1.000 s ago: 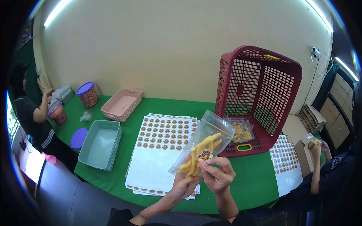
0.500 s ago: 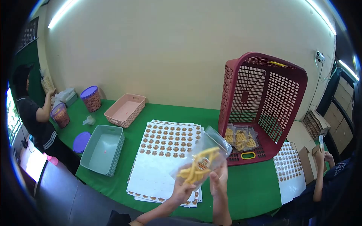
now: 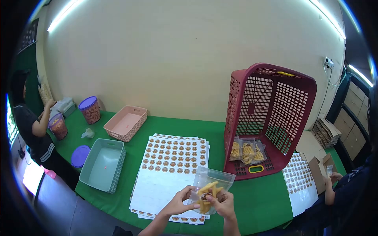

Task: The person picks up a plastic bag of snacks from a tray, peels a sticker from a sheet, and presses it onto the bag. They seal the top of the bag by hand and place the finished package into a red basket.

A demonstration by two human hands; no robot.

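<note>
A clear zip bag [image 3: 214, 181] of yellow sticks, with a round sticker on its front, is held upright over the lower right of the sticker sheets [image 3: 163, 188]. My left hand [image 3: 182, 202] grips the bag's left side between thumb and fingers. On the right side, my right hand [image 3: 223, 203] holds the bag, its thumb against the front by the sticker. The stacked sheets carry rows of round stickers at the top and blank backing below. Several filled bags [image 3: 247, 151] lie inside the maroon basket [image 3: 230, 118], which rests on its side.
Left on the green table [image 3: 256, 200] are a pink basket [image 3: 125, 124], a teal basket [image 3: 103, 165], a purple lid [image 3: 80, 156] and lidded jars [image 3: 90, 110]. One person [image 3: 35, 126] stands far left; another person's arm [image 3: 330, 192] is at right beside sticker sheets [image 3: 300, 177].
The bag has come lower and turned from tilted to more upright. Both my hands have shifted, with my right thumb now on its front. The view has tilted slightly upward.
</note>
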